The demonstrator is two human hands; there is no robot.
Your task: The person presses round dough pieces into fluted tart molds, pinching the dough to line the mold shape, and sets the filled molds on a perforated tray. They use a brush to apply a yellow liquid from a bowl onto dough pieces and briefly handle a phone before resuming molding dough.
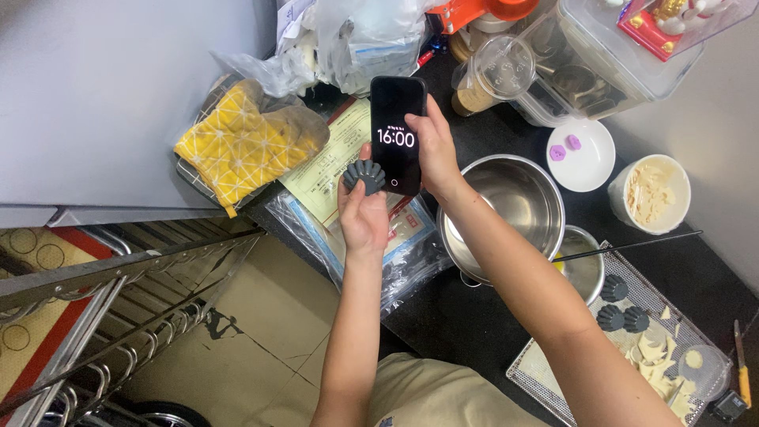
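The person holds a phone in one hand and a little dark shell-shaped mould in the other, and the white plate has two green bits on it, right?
Nearly. In the head view the white plate holds two purple bits, not green. The right hand holds the phone; the left hand holds the mould.

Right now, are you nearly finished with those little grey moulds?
Some looks done: three grey moulds sit on the mesh tray among pale dough scraps. In hand: the left hand holds one more mould, and the right hand holds a phone. Left: the big steel bowl looks empty.
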